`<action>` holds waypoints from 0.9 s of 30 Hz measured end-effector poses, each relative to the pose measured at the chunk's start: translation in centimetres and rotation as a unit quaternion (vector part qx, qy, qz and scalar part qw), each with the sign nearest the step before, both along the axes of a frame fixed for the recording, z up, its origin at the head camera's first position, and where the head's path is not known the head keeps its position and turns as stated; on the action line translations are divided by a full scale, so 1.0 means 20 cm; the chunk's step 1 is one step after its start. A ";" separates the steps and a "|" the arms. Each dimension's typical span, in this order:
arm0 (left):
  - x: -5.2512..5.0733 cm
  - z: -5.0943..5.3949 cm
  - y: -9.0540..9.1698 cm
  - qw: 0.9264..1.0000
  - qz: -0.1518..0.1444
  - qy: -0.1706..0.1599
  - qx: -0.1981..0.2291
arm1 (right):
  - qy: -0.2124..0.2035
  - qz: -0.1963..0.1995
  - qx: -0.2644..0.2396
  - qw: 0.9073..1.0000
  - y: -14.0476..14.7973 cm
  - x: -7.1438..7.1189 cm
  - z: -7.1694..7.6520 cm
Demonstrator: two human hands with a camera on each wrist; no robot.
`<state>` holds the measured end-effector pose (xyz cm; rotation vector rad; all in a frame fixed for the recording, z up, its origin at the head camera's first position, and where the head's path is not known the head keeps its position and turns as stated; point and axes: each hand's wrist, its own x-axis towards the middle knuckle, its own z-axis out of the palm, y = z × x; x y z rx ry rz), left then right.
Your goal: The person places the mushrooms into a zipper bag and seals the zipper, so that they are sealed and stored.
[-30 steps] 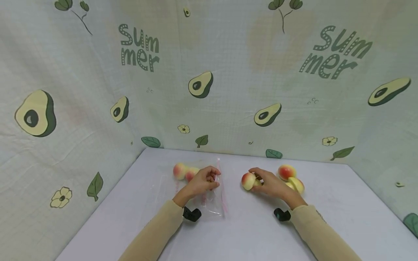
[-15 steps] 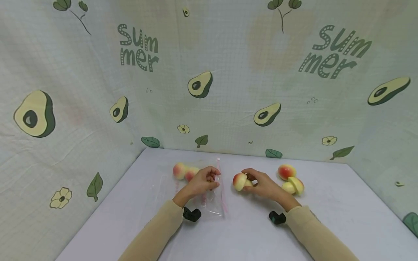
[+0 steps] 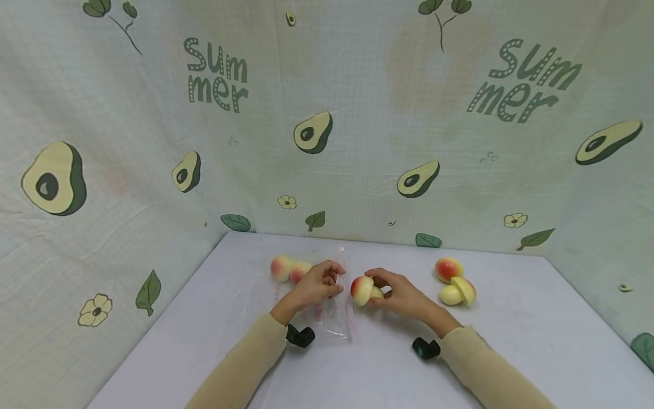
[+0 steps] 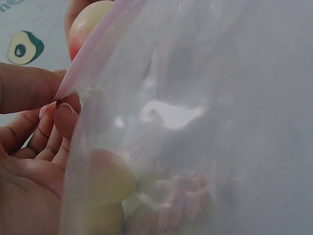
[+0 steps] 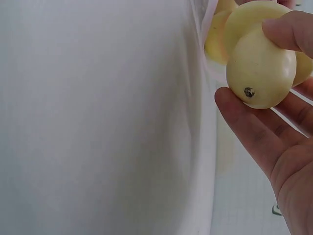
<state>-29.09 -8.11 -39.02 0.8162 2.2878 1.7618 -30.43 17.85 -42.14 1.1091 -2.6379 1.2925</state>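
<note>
Leftward has moved the right hand (image 3: 406, 296) with its mushroom-shaped piece (image 3: 361, 291), which is now just beside the pink edge (image 3: 350, 318) of the plastic bag (image 3: 333, 324). Its fingers curve around the piece, spread only to its width. The left hand (image 3: 313, 285) pinches the pink edge between thumb and finger; how wide the mouth gapes, I cannot tell. If this pinch slips, the thin film could fall flat, I think, and the piece would press against it. Being smooth and round, the piece could also roll from the fingers. Inside the bag lie peach-coloured pieces (image 3: 281, 268), partly hidden by the left hand. On the surface (image 3: 398, 363), well apart at right, lie a red-yellow piece (image 3: 449, 269) and a yellow mushroom-shaped one (image 3: 465, 291).
</note>
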 end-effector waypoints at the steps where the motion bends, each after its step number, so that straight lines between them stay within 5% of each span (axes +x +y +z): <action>1: 0.00 0.00 0.00 1.000 0.000 0.000 0.001 | -0.002 0.004 -0.001 1.000 -0.01 0.01 0.00; 15: 0.00 0.00 0.00 1.000 0.006 0.000 -0.005 | -0.018 0.006 0.011 1.000 -0.05 0.03 -0.01; 27: 0.01 0.01 0.00 1.000 0.012 0.002 -0.016 | 0.008 0.032 0.007 0.999 -0.05 0.03 -0.02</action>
